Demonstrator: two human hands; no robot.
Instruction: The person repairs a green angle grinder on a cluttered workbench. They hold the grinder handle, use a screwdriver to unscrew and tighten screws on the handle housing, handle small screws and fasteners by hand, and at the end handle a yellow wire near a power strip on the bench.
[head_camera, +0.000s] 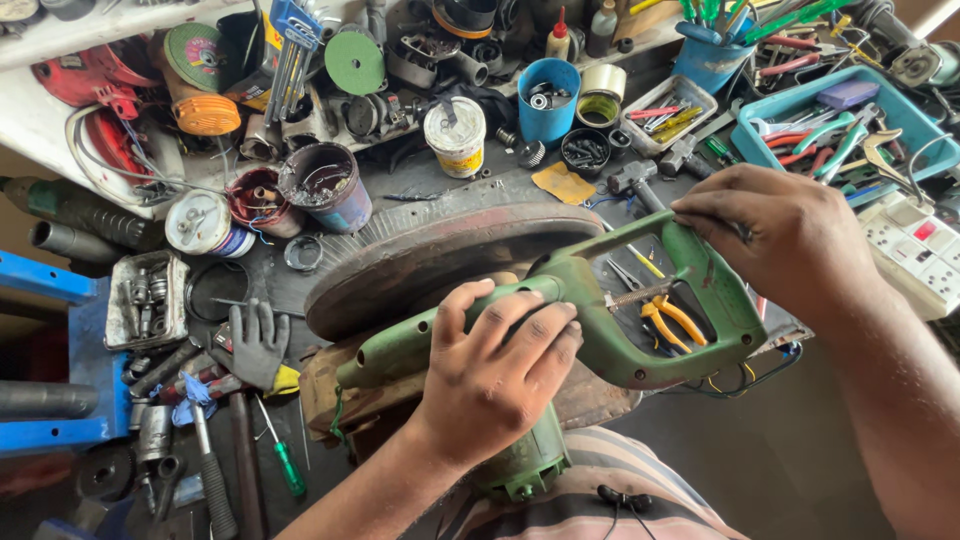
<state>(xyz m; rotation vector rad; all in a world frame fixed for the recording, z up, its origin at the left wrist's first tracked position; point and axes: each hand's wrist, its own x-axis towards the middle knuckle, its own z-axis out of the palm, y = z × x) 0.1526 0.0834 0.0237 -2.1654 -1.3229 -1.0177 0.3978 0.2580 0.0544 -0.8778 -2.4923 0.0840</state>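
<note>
While the big green power saw lies across the person's lap and the front edge of the cluttered workbench, both hands are on it. The left hand wraps over the long green front grip, fingers pressed together and curled across the top, thumb tucked round the near side. The right hand sits up on the top bar of the looped rear handle, fingertips bunched and pinching at the bar's upper edge; whether they hold anything small there, I can't tell. A worn reddish cutting disc fans out behind the grip, tilted toward the bench. Through the handle loop you can see yellow-handled pliers lying beneath. The saw's green motor housing pokes out below the left wrist, close against a striped garment. Over on the left, a grey work glove rests among loose tools, and a green-handled screwdriver lies just below it. At the back, a blue cup of small parts stands beside a white tub, and a teal tray of hand tools sits at right, near a white power strip.
</note>
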